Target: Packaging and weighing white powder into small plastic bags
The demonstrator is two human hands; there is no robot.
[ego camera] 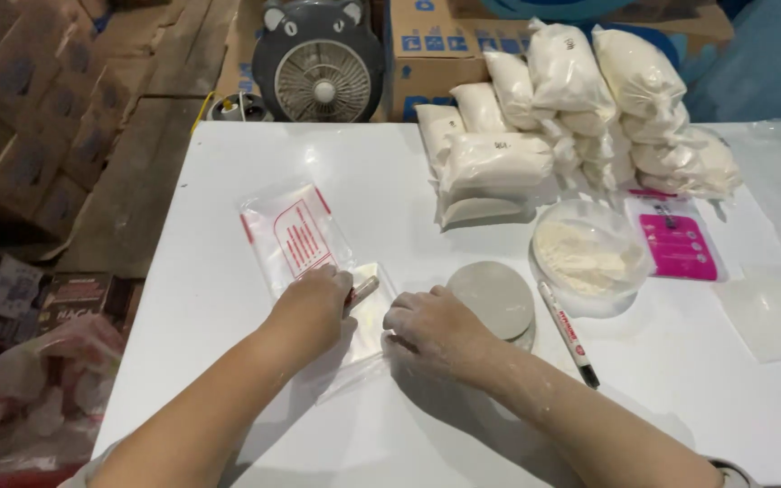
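- I see my left hand (311,303) lying on a clear plastic bag (365,312) that is flat on the white table (228,181). The hand is closed around a small pale stick-like thing (363,289), whose end comes out between the fingers; I cannot tell what kind of thing it is.
- My right hand (434,330) is just beside the left one, with the fingers bent down and the fingertips pressing on the right edge of the same bag. It grasps nothing; it only presses the plastic. The hand and forearm are dusty with white powder.
- The clear plastic bag is near the middle of the table, under both hands, and it looks empty.
- A stack of empty bags with red print (293,237) touches the upper left corner of this bag.
- Just to the right of my right hand stands a small round scale with a grey plate (494,298).
- A marker pen (568,333) lies near the scale on its right, tilted.
- Behind the pen is a round clear bowl with white powder (589,253) inside.
- A pink card (678,244) lies to the right of the bowl.
- At the far side of the table, filled bags of white powder (571,108) are piled together.
- Behind the table I see a grey fan (318,68) and cardboard boxes (436,50).
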